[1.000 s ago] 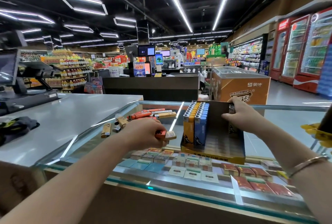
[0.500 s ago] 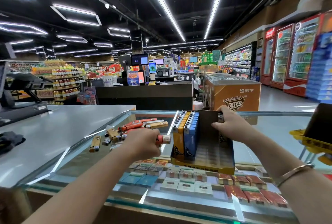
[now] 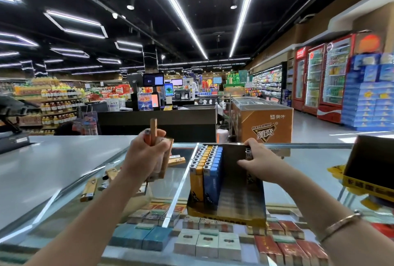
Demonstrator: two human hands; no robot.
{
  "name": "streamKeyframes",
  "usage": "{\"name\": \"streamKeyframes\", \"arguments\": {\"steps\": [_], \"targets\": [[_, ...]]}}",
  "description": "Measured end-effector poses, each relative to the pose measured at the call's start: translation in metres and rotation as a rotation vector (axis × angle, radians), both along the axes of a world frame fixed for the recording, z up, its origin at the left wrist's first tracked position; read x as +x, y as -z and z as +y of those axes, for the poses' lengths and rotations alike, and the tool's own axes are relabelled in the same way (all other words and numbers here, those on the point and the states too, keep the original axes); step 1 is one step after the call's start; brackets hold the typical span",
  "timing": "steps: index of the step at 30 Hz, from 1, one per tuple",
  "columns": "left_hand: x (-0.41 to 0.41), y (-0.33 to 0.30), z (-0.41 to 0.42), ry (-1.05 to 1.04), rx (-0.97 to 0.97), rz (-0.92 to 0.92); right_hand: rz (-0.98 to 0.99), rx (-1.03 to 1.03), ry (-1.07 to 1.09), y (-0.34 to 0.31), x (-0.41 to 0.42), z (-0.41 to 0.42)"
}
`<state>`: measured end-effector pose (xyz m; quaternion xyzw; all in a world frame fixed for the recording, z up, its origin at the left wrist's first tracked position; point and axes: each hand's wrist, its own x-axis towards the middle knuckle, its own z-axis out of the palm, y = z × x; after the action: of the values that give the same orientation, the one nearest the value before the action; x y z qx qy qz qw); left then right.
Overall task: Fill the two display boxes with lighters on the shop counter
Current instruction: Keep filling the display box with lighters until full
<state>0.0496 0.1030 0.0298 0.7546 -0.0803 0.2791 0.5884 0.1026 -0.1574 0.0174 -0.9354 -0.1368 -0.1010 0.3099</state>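
Observation:
A dark display box (image 3: pixel 238 199) with a yellow front lip stands on the glass counter (image 3: pixel 302 165). Its left side holds rows of orange and blue lighters (image 3: pixel 205 165). My left hand (image 3: pixel 147 155) is raised above the counter and grips a bunch of lighters (image 3: pixel 154 132), one brown one sticking upward. My right hand (image 3: pixel 259 159) holds a few lighters (image 3: pixel 248 152) upright against the box's right wall. Several loose lighters (image 3: pixel 89 190) lie on the glass to the left. A second box (image 3: pixel 371 165) shows at the right edge.
Cigarette packs (image 3: pixel 207 244) fill the case under the glass. A grey counter top (image 3: pixel 42 165) extends left, with a register stand (image 3: pixel 12 116) at its far end. Beyond are a checkout desk (image 3: pixel 157 123), an orange freezer (image 3: pixel 264 120) and drink fridges (image 3: pixel 326 78).
My left hand has lifted from the glass with a bunch of lighters and now holds them up. My right hand stays at the box's right side. The view has shifted left.

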Motion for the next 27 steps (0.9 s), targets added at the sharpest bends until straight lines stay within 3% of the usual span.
{"name": "streamKeyframes", "arguments": {"steps": [3, 6, 9, 11, 14, 27], "targets": [[0.002, -0.021, -0.022, 0.093, -0.195, -0.039, -0.001, -0.065, 0.041, -0.001, 0.000, -0.001], [0.007, -0.034, -0.051, 0.170, -0.294, -0.082, -0.185, -0.076, 0.134, -0.005, -0.006, 0.001], [0.011, -0.042, -0.081, 0.221, -0.406, -0.091, -0.438, 0.227, 0.035, -0.020, -0.020, 0.007], [0.015, -0.044, -0.099, 0.252, -0.443, -0.085, -0.384, 0.482, -0.189, -0.030, -0.034, 0.014], [0.017, -0.044, -0.112, 0.305, -0.481, -0.084, -0.219, 0.629, -0.393, -0.033, -0.047, 0.022], [0.027, -0.037, -0.081, 0.229, -0.600, -0.148, -0.234, 0.903, -0.285, -0.038, -0.036, 0.001]]}}
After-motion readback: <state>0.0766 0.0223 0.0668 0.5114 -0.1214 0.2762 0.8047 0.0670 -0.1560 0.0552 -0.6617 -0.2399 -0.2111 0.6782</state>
